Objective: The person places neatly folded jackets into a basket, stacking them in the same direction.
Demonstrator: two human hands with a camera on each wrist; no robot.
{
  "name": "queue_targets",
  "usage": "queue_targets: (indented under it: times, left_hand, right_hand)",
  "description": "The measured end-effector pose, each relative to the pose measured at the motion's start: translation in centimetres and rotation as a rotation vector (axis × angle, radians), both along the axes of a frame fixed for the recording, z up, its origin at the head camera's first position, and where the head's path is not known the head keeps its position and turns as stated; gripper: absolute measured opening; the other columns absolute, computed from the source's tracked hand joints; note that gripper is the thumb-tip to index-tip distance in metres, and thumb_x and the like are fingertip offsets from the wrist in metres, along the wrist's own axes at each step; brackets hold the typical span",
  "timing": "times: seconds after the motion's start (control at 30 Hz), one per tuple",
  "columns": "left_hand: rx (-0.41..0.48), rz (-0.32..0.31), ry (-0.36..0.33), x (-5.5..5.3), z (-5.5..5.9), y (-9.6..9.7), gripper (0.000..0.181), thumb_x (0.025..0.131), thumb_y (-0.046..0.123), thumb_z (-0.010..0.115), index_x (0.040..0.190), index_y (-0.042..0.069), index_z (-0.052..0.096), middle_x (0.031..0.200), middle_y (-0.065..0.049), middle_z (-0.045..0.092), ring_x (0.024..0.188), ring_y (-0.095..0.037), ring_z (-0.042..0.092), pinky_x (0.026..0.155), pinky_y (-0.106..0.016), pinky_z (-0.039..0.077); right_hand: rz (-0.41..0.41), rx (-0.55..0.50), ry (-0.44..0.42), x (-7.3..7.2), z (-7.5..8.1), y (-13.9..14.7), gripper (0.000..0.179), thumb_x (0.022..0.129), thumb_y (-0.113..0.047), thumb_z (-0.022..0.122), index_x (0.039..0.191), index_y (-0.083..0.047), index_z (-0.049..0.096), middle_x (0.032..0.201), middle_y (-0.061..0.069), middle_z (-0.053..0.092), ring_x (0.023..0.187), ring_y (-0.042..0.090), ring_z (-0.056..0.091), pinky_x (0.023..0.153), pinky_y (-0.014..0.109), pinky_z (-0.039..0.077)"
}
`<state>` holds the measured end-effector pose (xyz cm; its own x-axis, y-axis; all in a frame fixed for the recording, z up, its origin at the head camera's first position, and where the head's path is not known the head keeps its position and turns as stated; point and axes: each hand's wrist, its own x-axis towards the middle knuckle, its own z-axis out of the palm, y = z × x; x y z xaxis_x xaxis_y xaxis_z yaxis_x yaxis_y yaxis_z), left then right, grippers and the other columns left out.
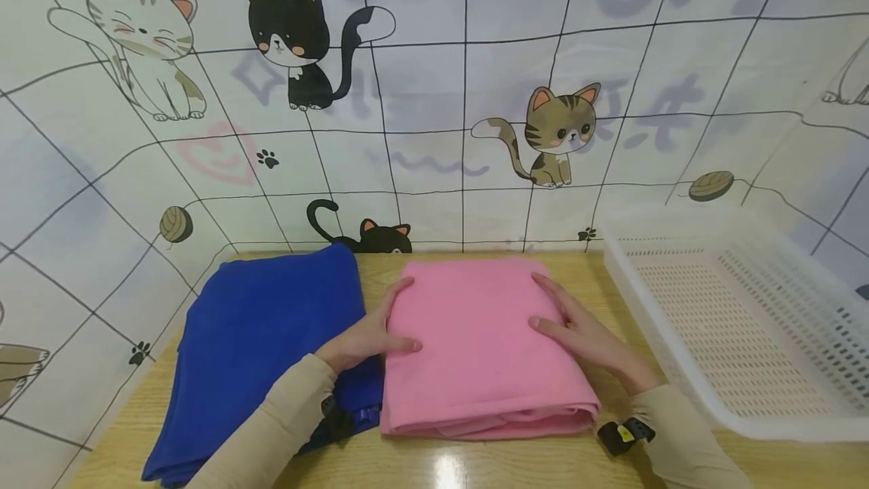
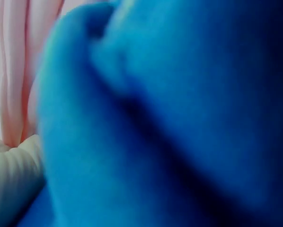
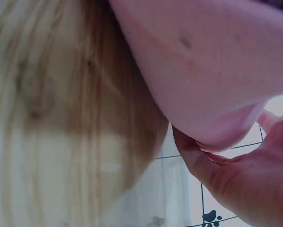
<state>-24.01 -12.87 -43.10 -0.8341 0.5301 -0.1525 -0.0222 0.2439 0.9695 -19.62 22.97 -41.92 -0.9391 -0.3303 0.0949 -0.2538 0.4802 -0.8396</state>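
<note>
Pink cloth [image 1: 475, 345], folded, between left hand [image 1: 370, 335] and right hand [image 1: 582, 332], touching both

No readable text; blurred purple character-like marks [image 1: 672, 108] on cat-print wall [image 1: 428, 96], too faint to read.

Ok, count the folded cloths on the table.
2: the blue cloth on the left of the table and the pink cloth in the middle, just right of it. Any further cloth tucked inside the folds would be hidden.
</note>
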Motion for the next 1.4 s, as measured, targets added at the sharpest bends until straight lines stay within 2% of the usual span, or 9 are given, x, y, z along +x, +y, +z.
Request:
queue_targets:
  times: [0.07,0.13,0.23,0.33,0.67,0.9,1.03,1.4]
  left_hand:
    - [0.001,0.013,-0.007,0.0,0.1,-0.1,0.102,0.077,0.01,0.08,0.152,0.034,0.016,0.153,-0.015,0.015,0.132,-0.034,0.028,0.108,-0.053,0.02]
    - [0.001,0.02,-0.013,0.0,0.2,-0.1,0.1,0.077,0.01,0.08,0.152,0.034,0.018,0.152,-0.015,0.016,0.132,-0.035,0.029,0.107,-0.053,0.021]
    - [0.004,0.024,-0.018,0.0,0.4,-0.2,0.098,0.077,0.01,0.079,0.151,0.034,0.019,0.151,-0.016,0.018,0.131,-0.035,0.03,0.106,-0.053,0.023]
    - [0.006,0.033,-0.021,0.0,0.5,-0.2,0.094,0.079,0.011,0.078,0.15,0.034,0.021,0.15,-0.016,0.019,0.129,-0.035,0.033,0.104,-0.051,0.026]
    - [0.056,0.082,0.002,0.2,1.2,0.0,0.074,0.088,0.011,0.068,0.148,0.028,0.027,0.149,-0.013,0.021,0.123,-0.033,0.04,0.096,-0.042,0.039]
    - [0.065,0.086,0.024,0.3,2.4,0.0,0.071,0.09,0.009,0.065,0.148,0.027,0.027,0.15,-0.012,0.022,0.122,-0.033,0.041,0.093,-0.04,0.041]
    - [0.053,0.091,0.063,0.4,3.2,-0.2,0.07,0.09,0.01,0.065,0.147,0.025,0.028,0.148,-0.013,0.025,0.121,-0.033,0.042,0.094,-0.039,0.04]
    - [0.033,0.091,0.139,0.3,4.6,-0.2,0.069,0.091,0.014,0.064,0.148,0.024,0.027,0.145,-0.013,0.03,0.119,-0.033,0.045,0.09,-0.038,0.044]
  right_hand:
    - [-0.017,-0.007,-0.014,0.1,0.0,0.0,0.073,0.096,-0.031,0.06,0.156,-0.02,0.018,0.157,0.024,0.008,0.138,0.051,0.015,0.103,0.065,0.023]
    - [-0.032,-0.014,-0.037,0.1,0.0,0.0,0.073,0.095,-0.032,0.061,0.155,-0.023,0.02,0.156,0.026,0.009,0.132,0.053,0.027,0.098,0.061,0.035]
    - [-0.048,-0.05,-0.082,0.0,-0.1,0.0,0.073,0.094,-0.031,0.063,0.155,-0.026,0.022,0.155,0.028,0.012,0.117,0.049,0.048,0.082,0.049,0.051]
    - [-0.059,-0.098,-0.124,-0.1,-0.1,-0.1,0.073,0.094,-0.03,0.064,0.154,-0.027,0.024,0.154,0.027,0.015,0.106,0.042,0.056,0.071,0.041,0.054]
    - [-0.08,-0.206,-0.128,0.1,0.6,-0.5,0.073,0.091,-0.023,0.065,0.152,-0.019,0.025,0.154,0.025,0.014,0.116,0.049,0.047,0.074,0.043,0.053]
    - [-0.092,-0.22,-0.145,0.5,1.8,-0.8,0.077,0.088,-0.02,0.068,0.152,-0.02,0.024,0.155,0.022,0.011,0.116,0.046,0.045,0.075,0.04,0.051]
    - [-0.104,-0.239,-0.151,0.7,2.4,-1.3,0.078,0.087,-0.02,0.069,0.151,-0.022,0.025,0.154,0.021,0.014,0.115,0.044,0.046,0.075,0.04,0.052]
    - [-0.075,-0.249,-0.139,1.3,5.7,-1.0,0.081,0.087,-0.016,0.068,0.154,-0.018,0.022,0.154,0.023,0.011,0.118,0.046,0.045,0.081,0.041,0.049]
